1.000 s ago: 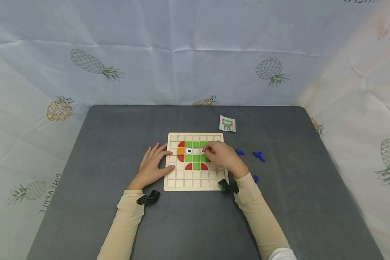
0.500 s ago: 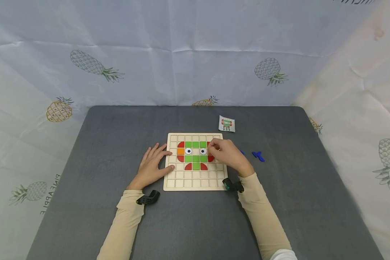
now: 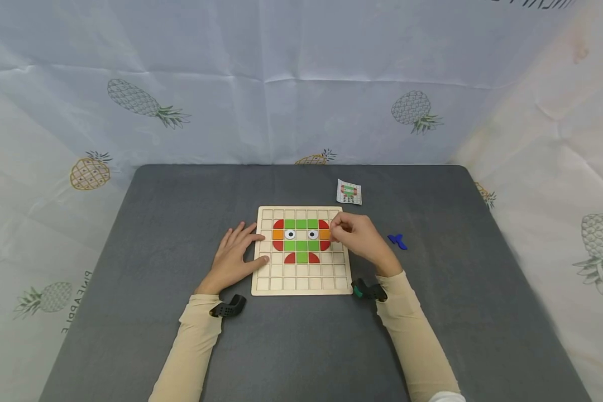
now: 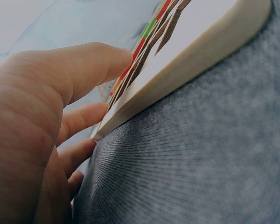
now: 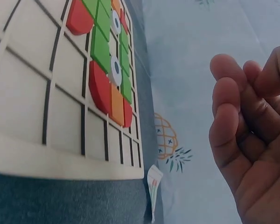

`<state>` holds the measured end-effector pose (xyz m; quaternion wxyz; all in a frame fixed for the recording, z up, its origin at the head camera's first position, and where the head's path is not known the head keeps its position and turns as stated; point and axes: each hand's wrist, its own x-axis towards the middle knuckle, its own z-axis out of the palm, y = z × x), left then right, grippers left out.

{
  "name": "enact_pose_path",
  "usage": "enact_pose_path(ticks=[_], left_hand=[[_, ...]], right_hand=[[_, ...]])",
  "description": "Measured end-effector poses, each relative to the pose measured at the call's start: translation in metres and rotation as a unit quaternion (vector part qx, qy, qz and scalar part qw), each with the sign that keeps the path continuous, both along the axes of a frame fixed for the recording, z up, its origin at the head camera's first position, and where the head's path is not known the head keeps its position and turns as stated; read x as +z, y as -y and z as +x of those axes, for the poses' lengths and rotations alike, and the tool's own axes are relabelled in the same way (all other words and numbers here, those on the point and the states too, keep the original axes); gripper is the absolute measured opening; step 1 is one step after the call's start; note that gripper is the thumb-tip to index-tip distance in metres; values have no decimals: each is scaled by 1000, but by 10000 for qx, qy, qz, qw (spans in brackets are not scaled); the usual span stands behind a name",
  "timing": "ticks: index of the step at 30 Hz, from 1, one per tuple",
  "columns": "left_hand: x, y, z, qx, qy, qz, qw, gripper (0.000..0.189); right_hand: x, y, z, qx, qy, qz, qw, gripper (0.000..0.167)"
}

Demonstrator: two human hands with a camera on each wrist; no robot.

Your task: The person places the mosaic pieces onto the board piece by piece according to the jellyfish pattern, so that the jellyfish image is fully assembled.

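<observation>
A square wooden grid board (image 3: 301,285) lies on the table and bears a face-like pattern of tiles. Green tiles (image 3: 301,257), red rounded tiles (image 3: 314,258), orange square tiles (image 3: 324,234) and two eye tiles (image 3: 312,234) sit in its cells. My left hand (image 3: 233,261) rests at the board's left edge with fingers spread, thumb and index finger over the rim. Over the board's right side is my right hand (image 3: 357,237), just right of the orange tile. In the right wrist view its fingers (image 5: 226,102) are loosely curled, with nothing seen between them.
A small card (image 3: 349,192) printed with a similar tile picture lies behind the board's right corner. Blue pieces (image 3: 398,241) lie on the grey table (image 3: 191,195) right of my right hand. A pineapple-print cloth (image 3: 221,123) stands behind the table.
My right hand has drawn back rightward from the right eye tile, uncovering that tile and the orange and red tiles beside it. The left hand has stayed at the board's edge.
</observation>
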<state>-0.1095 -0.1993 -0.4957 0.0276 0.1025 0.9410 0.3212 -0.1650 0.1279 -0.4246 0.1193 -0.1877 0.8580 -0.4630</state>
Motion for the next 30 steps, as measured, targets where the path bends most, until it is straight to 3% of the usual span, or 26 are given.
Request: enact_pose_path(ticks=[30], left_hand=[[-1, 0, 0, -13, 53, -56, 10000, 59]], right_hand=[[-10, -69, 28, -770, -98, 493, 9958, 18]])
